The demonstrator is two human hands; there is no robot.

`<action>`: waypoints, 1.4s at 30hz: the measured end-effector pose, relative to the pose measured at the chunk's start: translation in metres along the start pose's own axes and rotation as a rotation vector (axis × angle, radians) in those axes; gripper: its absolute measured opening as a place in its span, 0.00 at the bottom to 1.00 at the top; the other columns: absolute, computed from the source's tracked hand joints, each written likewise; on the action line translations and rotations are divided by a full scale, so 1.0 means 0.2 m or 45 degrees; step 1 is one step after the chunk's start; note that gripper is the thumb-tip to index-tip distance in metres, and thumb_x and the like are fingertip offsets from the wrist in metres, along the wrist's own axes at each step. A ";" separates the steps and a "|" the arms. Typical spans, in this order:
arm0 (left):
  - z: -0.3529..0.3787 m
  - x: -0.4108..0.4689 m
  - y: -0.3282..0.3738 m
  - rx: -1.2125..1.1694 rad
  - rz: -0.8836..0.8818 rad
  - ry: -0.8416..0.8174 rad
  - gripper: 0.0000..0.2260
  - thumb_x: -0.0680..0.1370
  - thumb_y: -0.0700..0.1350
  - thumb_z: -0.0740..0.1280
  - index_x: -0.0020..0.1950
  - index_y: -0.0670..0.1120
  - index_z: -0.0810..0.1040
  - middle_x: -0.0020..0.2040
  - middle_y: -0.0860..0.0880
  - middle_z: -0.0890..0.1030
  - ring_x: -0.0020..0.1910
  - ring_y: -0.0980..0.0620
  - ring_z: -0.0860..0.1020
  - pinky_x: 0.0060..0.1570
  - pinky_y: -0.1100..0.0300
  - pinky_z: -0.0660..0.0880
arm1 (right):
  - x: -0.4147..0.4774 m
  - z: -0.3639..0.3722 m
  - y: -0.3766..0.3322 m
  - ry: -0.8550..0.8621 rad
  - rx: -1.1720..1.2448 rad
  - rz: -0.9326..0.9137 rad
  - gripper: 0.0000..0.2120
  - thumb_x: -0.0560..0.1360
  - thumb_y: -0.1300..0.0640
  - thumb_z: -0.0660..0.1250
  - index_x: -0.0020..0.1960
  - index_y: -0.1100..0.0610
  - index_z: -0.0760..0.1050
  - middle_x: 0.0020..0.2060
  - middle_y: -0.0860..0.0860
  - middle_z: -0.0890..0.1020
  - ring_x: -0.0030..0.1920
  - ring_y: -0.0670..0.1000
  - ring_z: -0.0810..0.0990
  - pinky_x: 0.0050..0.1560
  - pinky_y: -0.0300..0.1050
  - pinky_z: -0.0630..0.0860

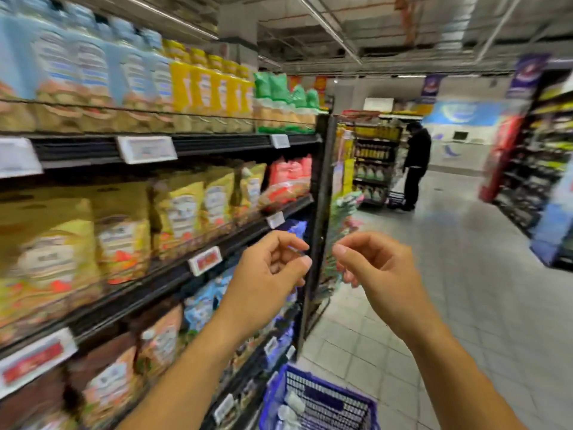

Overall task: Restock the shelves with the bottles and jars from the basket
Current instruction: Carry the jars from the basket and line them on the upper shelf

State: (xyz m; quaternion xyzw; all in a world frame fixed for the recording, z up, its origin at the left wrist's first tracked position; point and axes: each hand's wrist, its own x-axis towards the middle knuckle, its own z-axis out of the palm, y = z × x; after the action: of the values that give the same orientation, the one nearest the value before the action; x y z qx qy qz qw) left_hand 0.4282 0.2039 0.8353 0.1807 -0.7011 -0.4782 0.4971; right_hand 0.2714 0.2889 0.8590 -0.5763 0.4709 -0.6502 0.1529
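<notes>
Left hand: left hand [266, 271] raised in front of the shelves [217, 144], fingers loosely curled, thumb near the forefinger; nothing held that I can see.
Right hand: right hand [375, 268] raised just beside the left, apart from it, fingers likewise loosely curled — empty as far as the blur allows.
Basket: blue mesh basket [341, 408] low in view, on the aisle side of the shelves, below and between the two forearms.
Basket contents: a few white-capped items [291, 403] show at its near-left corner; whether they are bottles or jars I cannot tell.
Top shelf: blue-lidded containers [93, 69] and yellow bottles [201, 85] stand in close rows behind a rail, green packs to their right.
Middle shelves: yellow bags [179, 209] and pink bags, closely packed.
Progress: judged unfinished — stock is left in the basket and neither hand carries any. How much has gone onto the shelves cannot be read from this view.
What is left: likely a reach down to the basket, then placing onto whichever shelf has a gap; no gap is plain here.
Writing: white price tags [147, 148] and a red-printed tag [205, 260] on the shelf edges, all too blurred to read.
Brands: none legible on any label or on the hanging banners.
</notes>
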 end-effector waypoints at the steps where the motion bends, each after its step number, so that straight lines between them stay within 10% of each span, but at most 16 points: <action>1: 0.06 0.02 -0.04 -0.031 -0.023 -0.025 0.06 0.74 0.39 0.71 0.47 0.49 0.78 0.35 0.48 0.80 0.32 0.52 0.79 0.36 0.59 0.76 | -0.01 -0.06 0.04 0.028 -0.016 0.027 0.10 0.75 0.64 0.73 0.38 0.51 0.82 0.29 0.48 0.81 0.29 0.42 0.77 0.30 0.33 0.72; 42: 1.02 1.19 -2.03 -0.185 -0.830 -0.397 0.07 0.78 0.36 0.67 0.51 0.46 0.78 0.37 0.47 0.81 0.36 0.53 0.79 0.36 0.64 0.77 | 0.44 -0.92 2.11 0.403 -0.296 0.998 0.04 0.78 0.57 0.69 0.46 0.53 0.82 0.34 0.48 0.83 0.32 0.42 0.78 0.35 0.36 0.76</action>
State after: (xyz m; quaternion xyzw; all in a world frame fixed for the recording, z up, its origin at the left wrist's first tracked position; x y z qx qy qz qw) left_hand 0.0552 -0.0634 0.6061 0.2837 -0.6382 -0.6819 0.2173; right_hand -0.0640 0.0897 0.6001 -0.2607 0.7417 -0.5660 0.2481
